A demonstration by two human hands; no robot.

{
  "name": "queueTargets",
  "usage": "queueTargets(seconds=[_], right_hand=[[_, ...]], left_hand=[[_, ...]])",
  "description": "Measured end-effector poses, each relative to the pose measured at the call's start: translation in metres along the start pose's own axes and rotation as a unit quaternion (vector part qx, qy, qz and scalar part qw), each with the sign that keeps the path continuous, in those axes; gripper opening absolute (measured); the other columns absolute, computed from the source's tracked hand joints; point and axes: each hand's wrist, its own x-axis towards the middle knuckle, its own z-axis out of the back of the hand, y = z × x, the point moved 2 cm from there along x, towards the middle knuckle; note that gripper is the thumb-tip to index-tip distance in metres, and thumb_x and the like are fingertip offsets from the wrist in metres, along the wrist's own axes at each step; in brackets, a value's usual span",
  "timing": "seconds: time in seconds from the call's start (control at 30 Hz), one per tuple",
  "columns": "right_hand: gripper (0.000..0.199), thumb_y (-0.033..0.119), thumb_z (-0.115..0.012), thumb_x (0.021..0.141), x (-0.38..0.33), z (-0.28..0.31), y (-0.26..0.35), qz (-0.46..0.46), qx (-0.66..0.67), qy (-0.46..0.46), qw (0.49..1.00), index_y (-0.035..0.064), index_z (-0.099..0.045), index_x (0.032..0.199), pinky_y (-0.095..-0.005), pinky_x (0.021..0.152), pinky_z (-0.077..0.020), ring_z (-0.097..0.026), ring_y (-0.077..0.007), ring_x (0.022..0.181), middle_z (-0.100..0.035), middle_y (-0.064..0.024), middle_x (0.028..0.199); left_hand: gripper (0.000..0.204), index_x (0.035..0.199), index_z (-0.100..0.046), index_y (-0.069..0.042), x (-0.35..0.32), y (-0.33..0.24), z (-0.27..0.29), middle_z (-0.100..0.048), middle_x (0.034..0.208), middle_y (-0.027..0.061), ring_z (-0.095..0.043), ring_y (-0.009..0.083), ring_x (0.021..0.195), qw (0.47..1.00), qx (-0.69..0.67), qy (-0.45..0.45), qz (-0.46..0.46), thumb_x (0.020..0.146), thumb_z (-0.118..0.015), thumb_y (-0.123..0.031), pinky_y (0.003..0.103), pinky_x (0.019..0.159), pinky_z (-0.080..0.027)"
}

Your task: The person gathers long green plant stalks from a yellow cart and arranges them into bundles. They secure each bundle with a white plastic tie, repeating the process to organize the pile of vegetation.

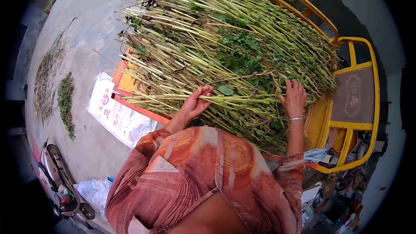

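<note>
A thick heap of cut green stalks (pixel 182 39), their tops lined with seed pods like sesame, fills the bed of a yellow-and-orange cargo cart. My left hand (pixel 197 102) is closed round a few pale stalks near their bare cut ends, at the heap's near side. Those stalks run right toward the podded tops. There my right hand (pixel 294 97), with a silver bracelet (pixel 296 118) at the wrist, rests on the pods, thumb and fingers apart. Loose green leaves (pixel 242 52) lie over the middle of the heap.
Yellow rails (pixel 303 4) and a framed backrest (pixel 353 93) bound the cart's far and right sides. A white printed sack (pixel 115 110) lies on the concrete floor by the cart, near plant scraps (pixel 65 104). A scooter (pixel 69 190) stands lower left; clutter fills the lower right.
</note>
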Motion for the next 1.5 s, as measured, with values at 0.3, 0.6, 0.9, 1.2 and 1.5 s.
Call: queueTargets(seconds=[0.3, 0.6, 0.9, 1.2, 1.5], right_hand=[[0.008, 0.017, -0.063, 0.074, 0.07, -0.056, 0.08, 0.213, 0.058, -0.087, 0.971, 0.0111, -0.058, 0.076, -0.0389, 0.076, -0.0348, -0.053, -0.0223, 0.081, -0.054, -0.0029, 0.078], [0.008, 0.011, -0.066, 0.074, 0.047, 0.036, 0.044, 0.089, 0.319, -0.173, 0.928, 0.0097, -0.06, 0.079, -0.0345, 0.064, -0.038, -0.054, -0.0256, 0.069, -0.055, -0.0054, 0.074], [0.023, 0.008, -0.061, 0.073, 0.023, -0.015, 0.203, 0.243, 0.42, -0.022, 0.874, 0.0052, -0.058, 0.096, -0.0409, 0.069, -0.0444, -0.056, -0.031, 0.077, -0.056, -0.012, 0.084], [0.021, 0.011, -0.068, 0.072, 0.096, -0.041, 0.264, 0.16, 0.249, -0.011, 0.955, 0.0043, -0.057, 0.088, -0.0413, 0.069, -0.0476, -0.055, -0.0297, 0.085, -0.053, -0.0126, 0.089], [0.025, -0.002, -0.057, 0.079, 0.082, -0.019, 0.223, 0.193, 0.574, -0.021, 0.795, 0.002, -0.06, 0.104, -0.0329, 0.066, -0.0477, -0.061, -0.0309, 0.076, -0.062, -0.0156, 0.088]], left_hand=[[0.024, 0.108, -0.058, -0.006, -0.028, 0.002, -0.032, -0.056, 0.119, 0.009, -0.056, 0.0149, 0.098, 0.995, 0.08, 0.034, -0.053, 0.093, -0.052, -0.024, 0.035, 0.089, -0.047], [0.053, 0.131, -0.041, -0.009, -0.029, -0.019, -0.054, -0.048, 0.128, 0.0094, -0.051, 0.0113, 0.094, 0.976, 0.172, 0.067, -0.113, 0.089, -0.055, -0.038, 0.034, 0.088, -0.045], [0.039, 0.123, -0.047, -0.008, -0.024, -0.047, -0.045, -0.044, 0.133, 0.0098, -0.056, 0.0166, 0.095, 0.982, 0.062, 0.089, -0.156, 0.091, -0.052, -0.031, 0.035, 0.087, -0.046], [0.026, 0.115, -0.049, -0.009, -0.031, -0.064, -0.031, -0.051, 0.079, 0.0041, -0.053, 0.0202, 0.082, 0.971, 0.074, 0.053, -0.222, 0.093, -0.051, -0.023, 0.044, 0.088, -0.044], [0.05, 0.129, -0.037, -0.007, -0.034, -0.107, -0.059, -0.044, 0.078, 0.0011, -0.046, 0.0137, 0.072, 0.958, 0.039, -0.001, -0.286, 0.089, -0.058, -0.028, 0.035, 0.075, -0.046]])
